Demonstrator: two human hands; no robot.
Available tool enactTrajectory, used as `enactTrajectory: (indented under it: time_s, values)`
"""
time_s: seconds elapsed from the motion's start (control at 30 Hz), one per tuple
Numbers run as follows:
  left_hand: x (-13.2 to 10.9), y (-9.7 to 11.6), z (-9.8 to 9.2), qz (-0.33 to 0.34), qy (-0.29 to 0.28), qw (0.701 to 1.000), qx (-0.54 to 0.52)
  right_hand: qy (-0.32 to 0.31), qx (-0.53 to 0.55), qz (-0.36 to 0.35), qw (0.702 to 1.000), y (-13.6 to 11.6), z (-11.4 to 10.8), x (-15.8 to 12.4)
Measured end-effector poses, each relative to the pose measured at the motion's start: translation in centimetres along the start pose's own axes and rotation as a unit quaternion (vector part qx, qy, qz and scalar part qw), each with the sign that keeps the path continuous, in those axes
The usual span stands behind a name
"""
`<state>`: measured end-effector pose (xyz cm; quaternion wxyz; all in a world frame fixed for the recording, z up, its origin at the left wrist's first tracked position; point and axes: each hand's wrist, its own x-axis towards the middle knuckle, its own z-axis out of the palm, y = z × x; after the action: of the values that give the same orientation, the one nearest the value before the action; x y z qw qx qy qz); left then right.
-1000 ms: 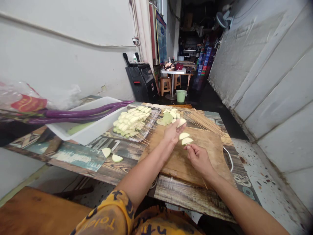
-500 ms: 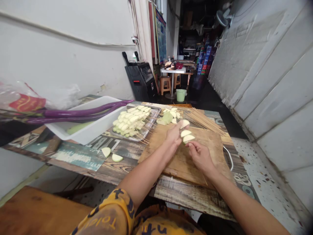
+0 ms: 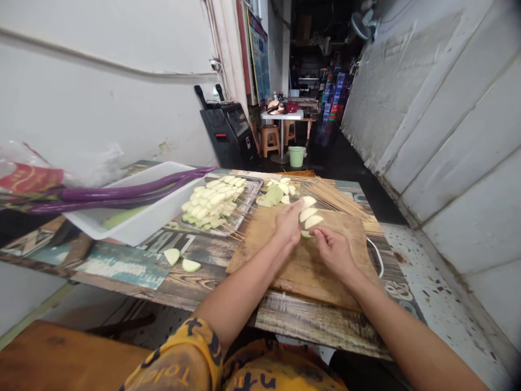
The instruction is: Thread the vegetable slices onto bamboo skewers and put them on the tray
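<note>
Above a wooden cutting board point(image 3: 260, 255), my left hand point(image 3: 288, 220) pinches a pale half-moon vegetable slice point(image 3: 308, 201). Just below it, two more half-moon slices point(image 3: 313, 221) sit in a row on a skewer, whose thin stick is mostly hidden. The fingers of my right hand point(image 3: 334, 250) are closed on the near end of that skewer, close to the lowest slice. Part of another pale piece shows on the board beneath. Loose slices point(image 3: 284, 187) and a green chunk point(image 3: 274, 194) lie at the board's far edge.
Left of the board, a metal tray point(image 3: 255, 187) carries stacked skewered slices point(image 3: 214, 201). A white bin point(image 3: 134, 233) holds long purple eggplants point(image 3: 122, 191). Two slices point(image 3: 191, 265) lie near the table's front edge. Bare bamboo skewers point(image 3: 340, 201) are spread at the back right.
The slice in my left hand has come closer to the two on the skewer, and the three now sit nearly together. My view has shifted slightly.
</note>
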<state>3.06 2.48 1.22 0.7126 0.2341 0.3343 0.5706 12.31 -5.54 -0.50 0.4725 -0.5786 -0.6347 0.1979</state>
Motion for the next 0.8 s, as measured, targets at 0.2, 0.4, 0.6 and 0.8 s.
enactTrajectory:
  time_s: [0.2, 0.4, 0.6, 0.8]
  values:
    - [0.3, 1.1, -0.5, -0.069, -0.102, 0.992, -0.035, -0.048, 0.122, 0.064, 0.989, 0.4, -0.7, 0.8]
    - [0.8, 0.6, -1.1, -0.026, -0.124, 0.991, -0.035, -0.153, 0.460, 0.211, 0.849, 0.8, -2.2, 1.4]
    - [1.2, 0.2, -1.5, -0.001, -0.146, 0.987, -0.061, -0.189, 0.538, 0.230, 0.788, 1.0, -3.2, 1.7]
    - [1.2, 0.2, -1.5, -0.014, -0.155, 0.985, -0.073, -0.183, 0.507, 0.237, 0.808, 0.8, -2.8, 1.7]
